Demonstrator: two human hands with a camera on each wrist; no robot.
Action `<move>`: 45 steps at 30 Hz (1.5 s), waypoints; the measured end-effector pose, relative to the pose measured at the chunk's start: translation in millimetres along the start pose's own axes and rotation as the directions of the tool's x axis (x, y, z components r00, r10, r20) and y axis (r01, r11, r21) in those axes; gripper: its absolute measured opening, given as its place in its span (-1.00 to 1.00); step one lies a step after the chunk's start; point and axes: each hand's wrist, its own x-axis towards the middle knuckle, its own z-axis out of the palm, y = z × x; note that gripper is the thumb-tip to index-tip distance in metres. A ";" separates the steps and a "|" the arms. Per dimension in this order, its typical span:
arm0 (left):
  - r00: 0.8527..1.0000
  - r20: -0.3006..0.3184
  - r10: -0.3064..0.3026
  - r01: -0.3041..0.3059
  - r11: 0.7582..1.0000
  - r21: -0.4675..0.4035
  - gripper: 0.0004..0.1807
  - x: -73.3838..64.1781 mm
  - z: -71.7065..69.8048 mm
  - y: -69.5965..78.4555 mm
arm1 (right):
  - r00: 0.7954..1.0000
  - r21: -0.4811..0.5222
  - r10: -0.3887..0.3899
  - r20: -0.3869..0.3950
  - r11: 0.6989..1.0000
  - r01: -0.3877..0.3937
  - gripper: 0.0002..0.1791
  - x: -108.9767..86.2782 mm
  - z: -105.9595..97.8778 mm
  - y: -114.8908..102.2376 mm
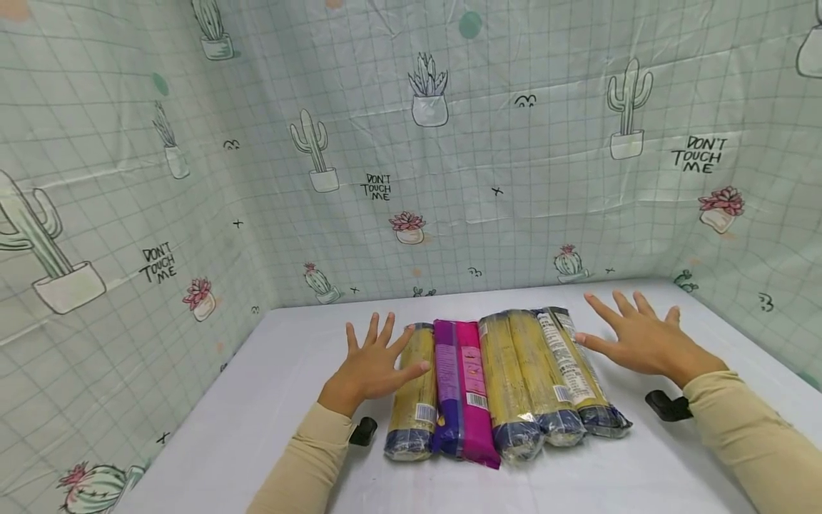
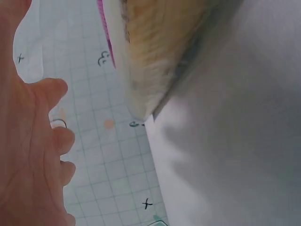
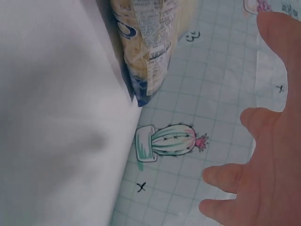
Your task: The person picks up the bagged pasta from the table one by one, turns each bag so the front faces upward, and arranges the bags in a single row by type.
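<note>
Several long plastic-wrapped packs lie side by side on the white table. At the left end is a yellow pack [image 1: 414,392] with navy ends, and beside it a flat pink and purple pack [image 1: 474,428]. Two more yellow packs [image 1: 504,385] follow, then one with a white printed label [image 1: 571,357] at the right end. My left hand [image 1: 369,368], fingers spread, hovers by the leftmost pack and overlaps its edge in the head view. To the right of the row my right hand [image 1: 651,343] is spread too. Both hands hold nothing; each wrist view shows a gap between palm and pack.
The white tabletop [image 1: 257,414] reaches back to a hanging cloth [image 1: 488,164] with a grid and cactus print, which also walls the left and right sides. Dark wrist-worn devices [image 1: 364,431] show under both forearms.
</note>
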 end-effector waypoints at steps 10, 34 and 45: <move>0.995 0.028 0.094 -0.095 0.995 0.020 -0.08 2.2 4.1 20.1 | 0.998 -0.009 -0.061 -0.026 0.998 0.061 -0.02 -3.2 10.7 -14.1; 0.983 0.091 0.161 -0.153 0.985 -0.082 -0.08 0.2 -11.1 45.7 | 0.989 0.137 -0.141 0.032 0.981 0.136 -0.05 1.7 32.8 -30.2; 0.959 0.100 0.266 -0.261 0.963 -0.065 -0.16 3.9 -8.4 68.5 | 0.987 0.169 -0.162 0.002 0.973 0.159 -0.17 4.6 32.8 -31.5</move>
